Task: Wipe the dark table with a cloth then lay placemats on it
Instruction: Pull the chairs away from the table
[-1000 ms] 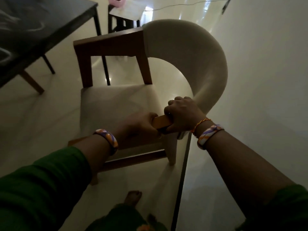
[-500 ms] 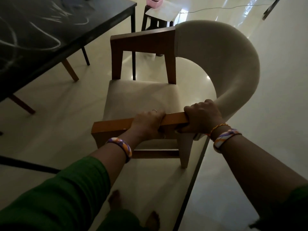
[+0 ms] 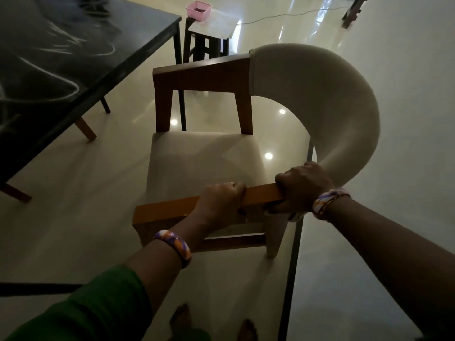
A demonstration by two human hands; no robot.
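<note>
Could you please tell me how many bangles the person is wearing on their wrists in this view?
2: one bangle on the left wrist, another bangle on the right wrist beside a thin thread band. Sleeves may hide more.

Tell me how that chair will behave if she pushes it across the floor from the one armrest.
Likely stiff: the chair has a solid wooden frame. It may slide easily, since the floor looks glossy. With the left hand and right hand both gripping one armrest, it may tend to swivel or tip.
</note>
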